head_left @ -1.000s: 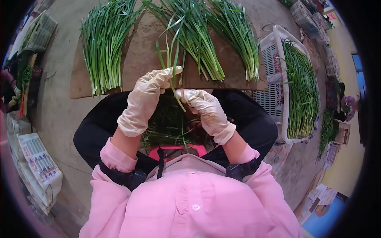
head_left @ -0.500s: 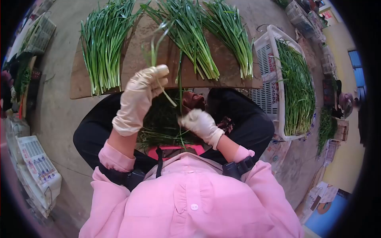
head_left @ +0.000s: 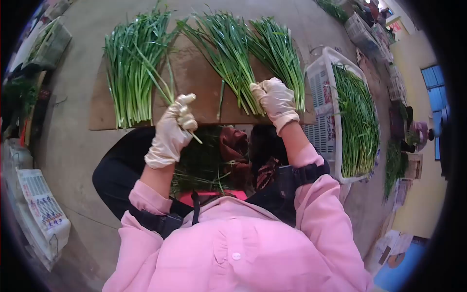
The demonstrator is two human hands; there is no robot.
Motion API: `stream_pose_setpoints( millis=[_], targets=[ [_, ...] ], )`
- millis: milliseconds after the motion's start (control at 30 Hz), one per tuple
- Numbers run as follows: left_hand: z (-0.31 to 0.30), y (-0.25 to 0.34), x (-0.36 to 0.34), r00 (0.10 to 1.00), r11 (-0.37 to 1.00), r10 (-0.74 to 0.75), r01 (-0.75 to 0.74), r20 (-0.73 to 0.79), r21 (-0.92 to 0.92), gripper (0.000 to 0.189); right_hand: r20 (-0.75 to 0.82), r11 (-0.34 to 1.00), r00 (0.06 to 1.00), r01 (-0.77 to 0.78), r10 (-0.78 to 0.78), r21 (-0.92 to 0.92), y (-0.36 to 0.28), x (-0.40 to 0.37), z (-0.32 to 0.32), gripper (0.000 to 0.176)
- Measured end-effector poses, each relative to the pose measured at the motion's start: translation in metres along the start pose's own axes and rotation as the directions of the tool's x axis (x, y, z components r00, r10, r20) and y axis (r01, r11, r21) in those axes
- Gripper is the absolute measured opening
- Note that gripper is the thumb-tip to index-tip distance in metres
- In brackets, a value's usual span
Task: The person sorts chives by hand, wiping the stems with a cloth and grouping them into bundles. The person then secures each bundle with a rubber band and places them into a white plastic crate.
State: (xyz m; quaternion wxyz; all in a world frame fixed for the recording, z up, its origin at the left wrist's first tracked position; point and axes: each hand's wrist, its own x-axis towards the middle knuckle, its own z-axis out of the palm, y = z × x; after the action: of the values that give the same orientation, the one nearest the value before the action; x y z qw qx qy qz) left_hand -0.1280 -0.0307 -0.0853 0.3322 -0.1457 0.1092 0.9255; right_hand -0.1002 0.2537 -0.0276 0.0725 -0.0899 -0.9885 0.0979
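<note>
Three bunches of long green stalks lie on a brown board: a left bunch (head_left: 134, 73), a middle bunch (head_left: 228, 58) and a right bunch (head_left: 282, 58). My gloved left hand (head_left: 172, 129) is closed around a few green stalks (head_left: 167, 90), whose pale ends poke out below the fingers and whose leaves reach over the left bunch. At the lower end of the middle bunch, my gloved right hand (head_left: 276, 100) has its fingers closed on stalks there. A single stalk (head_left: 221, 100) lies on the board between my hands.
The brown board (head_left: 194, 82) spans the front of my lap. On its right stands a white crate (head_left: 335, 141) full of green stalks. Loose greens (head_left: 199, 160) lie between my legs. Another white crate (head_left: 44, 204) is at the left, and a person (head_left: 422, 134) is at far right.
My right hand has moved from above my lap up and right to the middle bunch. My left hand has lowered slightly, still holding stalks. A single stalk now lies on the board.
</note>
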Motion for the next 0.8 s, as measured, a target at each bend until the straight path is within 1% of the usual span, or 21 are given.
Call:
stream_pose_setpoints(
  millis=[33, 67, 100, 133, 167, 200, 233, 267, 300, 333, 400, 433, 467, 533, 567, 600, 667, 733, 767, 800],
  targets=[
    [0.016, -0.006, -0.006, 0.998, 0.988, 0.017, -0.008, -0.055, 0.155, 0.025, 0.021, 0.999, 1.0, -0.014, 0.014, -0.032, -0.01, 0.016, 0.005, 0.037],
    [0.018, -0.008, -0.006, 0.998, 0.979, 0.023, -0.012, -0.05, 0.205, 0.025, 0.047, 0.998, 0.999, -0.021, 0.024, -0.054, -0.005, 0.019, 0.012, 0.039],
    [0.017, -0.009, -0.005, 0.999, 0.978, -0.02, 0.026, -0.033, 0.205, 0.025, 0.057, 0.999, 0.998, -0.033, 0.032, 0.019, 0.002, 0.022, 0.025, 0.038],
    [0.022, -0.009, -0.009, 1.0, 0.988, -0.028, 0.027, 0.006, 0.154, 0.024, 0.038, 0.994, 0.999, -0.028, 0.024, 0.107, -0.001, 0.025, 0.023, 0.037],
    [0.015, -0.013, -0.004, 0.999, 0.971, 0.002, 0.005, -0.032, 0.24, 0.024, 0.044, 0.99, 0.999, -0.022, 0.017, 0.136, 0.004, 0.028, 0.03, 0.037],
    [0.02, -0.016, -0.009, 0.998, 0.964, 0.033, -0.016, -0.059, 0.266, 0.024, 0.083, 0.995, 0.997, -0.005, -0.004, 0.099, 0.01, 0.033, 0.035, 0.035],
    [0.02, -0.019, -0.009, 0.998, 0.967, -0.009, 0.023, -0.056, 0.252, 0.025, -0.048, 0.979, 0.994, 0.11, -0.103, 0.173, 0.025, 0.03, 0.048, 0.034],
    [0.016, -0.027, -0.004, 0.998, 0.966, -0.032, 0.047, -0.063, 0.254, 0.029, -0.043, 0.98, 0.999, 0.036, -0.028, 0.198, 0.024, 0.024, 0.037, 0.032],
    [0.014, -0.032, -0.002, 0.999, 0.968, -0.01, 0.023, -0.053, 0.248, 0.032, -0.074, 0.964, 0.996, 0.071, -0.054, 0.256, 0.027, 0.024, 0.038, 0.03],
    [0.016, -0.032, -0.004, 0.999, 0.956, 0.004, 0.01, -0.046, 0.294, 0.034, -0.101, 0.949, 0.993, 0.093, -0.065, 0.302, 0.034, 0.024, 0.04, 0.029],
    [0.019, -0.031, -0.003, 1.0, 0.959, 0.008, -0.014, 0.021, 0.282, 0.036, -0.218, 0.827, 0.974, 0.079, 0.054, 0.556, 0.044, 0.028, 0.048, 0.025],
    [0.023, -0.031, -0.004, 0.999, 0.965, 0.004, -0.017, 0.049, 0.261, 0.038, -0.026, 0.593, 0.987, -0.075, 0.161, 0.801, 0.03, 0.024, 0.025, 0.022],
    [0.021, -0.027, -0.005, 0.998, 0.959, 0.014, -0.028, 0.053, 0.281, 0.038, 0.083, 0.52, 0.98, -0.166, 0.179, 0.838, 0.038, 0.024, 0.023, 0.015],
    [0.03, -0.028, -0.013, 0.998, 0.942, 0.015, -0.036, 0.066, 0.334, 0.04, -0.017, 0.67, 0.993, -0.067, 0.117, 0.739, 0.023, 0.016, 0.03, 0.012],
    [0.028, -0.031, -0.01, 0.998, 0.945, 0.023, -0.043, 0.065, 0.324, 0.041, 0.014, 0.663, 0.998, -0.053, 0.064, 0.746, 0.05, 0.023, 0.063, 0.011],
    [0.024, -0.032, -0.007, 0.997, 0.95, 0.012, -0.037, 0.082, 0.31, 0.041, 0.078, 0.726, 0.994, -0.106, 0.072, 0.68, 0.043, 0.02, 0.058, 0.011],
    [0.016, -0.032, -0.005, 0.994, 0.959, -0.006, -0.025, 0.107, 0.281, 0.042, 0.171, 0.701, 0.981, -0.182, 0.087, 0.689, 0.044, 0.023, 0.053, 0.009],
    [0.022, -0.027, -0.01, 0.998, 0.95, 0.022, -0.037, 0.052, 0.309, 0.033, 0.02, 0.764, 0.988, -0.131, 0.153, 0.632, 0.022, 0.019, 0.021, 0.008],
    [0.025, -0.023, -0.011, 1.0, 0.947, 0.026, -0.029, 0.013, 0.32, 0.029, -0.007, 0.603, 0.979, -0.121, 0.205, 0.788, 0.004, 0.013, 0.004, 0.013],
    [0.029, -0.023, -0.012, 1.0, 0.944, 0.005, 0.005, -0.029, 0.329, 0.025, -0.064, 0.542, 0.982, -0.043, 0.178, 0.839, -0.017, 0.005, -0.015, 0.02]
  ],
)
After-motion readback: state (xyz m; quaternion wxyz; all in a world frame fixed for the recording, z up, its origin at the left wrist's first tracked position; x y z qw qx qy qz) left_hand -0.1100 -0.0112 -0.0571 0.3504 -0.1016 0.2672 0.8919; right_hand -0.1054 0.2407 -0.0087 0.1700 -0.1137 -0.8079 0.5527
